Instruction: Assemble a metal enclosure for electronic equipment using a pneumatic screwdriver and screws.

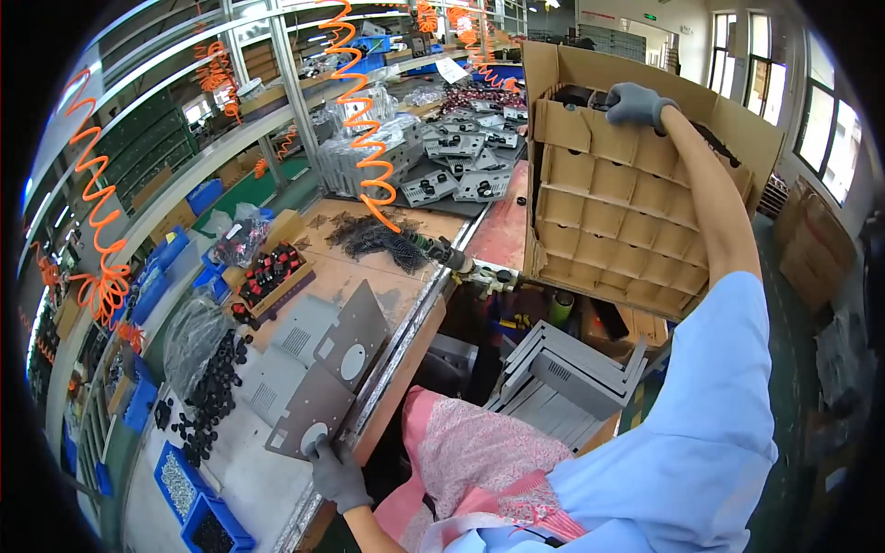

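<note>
My right hand (636,104), in a grey glove, reaches to the far end of a cardboard box (546,120) with card dividers (608,189). Its fingers curl at the top row of cells, by dark parts (576,95); what they grip is hidden. Near the bench edge, my left hand (339,475), also gloved, touches the lower corner of a flat grey metal panel (312,403) beside its round hole, fingers mostly stretched out. A second such panel (355,332) lies just beyond it. Bent grey metal covers (304,327) with slots lie on their left.
Orange coiled hoses (355,101) hang over the bench, one ending in a driver tool (442,251). Black knobs (210,396), blue bins (217,525) and a tray of red-and-black parts (272,281) lie left. Grey metal housings (562,378) stand below the box.
</note>
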Demonstrator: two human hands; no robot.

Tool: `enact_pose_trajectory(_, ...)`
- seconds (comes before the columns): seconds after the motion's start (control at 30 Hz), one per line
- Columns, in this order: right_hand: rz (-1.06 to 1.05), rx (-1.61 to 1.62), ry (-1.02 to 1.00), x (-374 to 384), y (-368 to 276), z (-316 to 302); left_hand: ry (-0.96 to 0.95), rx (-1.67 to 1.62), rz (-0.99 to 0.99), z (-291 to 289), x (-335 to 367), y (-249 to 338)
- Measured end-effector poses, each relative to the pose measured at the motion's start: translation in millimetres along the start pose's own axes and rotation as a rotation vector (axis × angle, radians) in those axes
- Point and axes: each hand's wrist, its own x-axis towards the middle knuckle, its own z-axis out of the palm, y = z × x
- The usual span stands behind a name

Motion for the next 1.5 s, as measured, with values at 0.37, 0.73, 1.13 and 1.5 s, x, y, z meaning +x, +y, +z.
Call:
enact_pose_trajectory(0.37,0.069,0.345,0.582,28,39,24,0.003,-0.016,-0.028,-5,0,8)
enact_pose_trajectory(0.73,-0.345,1.833,0.297,-13,-39,28,0.121,-0.484,0.018,-23,-22,39)
enact_pose_trajectory(1.13,-0.917,0.848,-1.190,-260,-264,128,-0.838,-2.265,-0.267,-84,-70,166)
enact_pose_trajectory(1.5,-1.407,0.802,-0.168,-256,-282,147,-0.521,-2.294,-0.302,-98,-39,154)
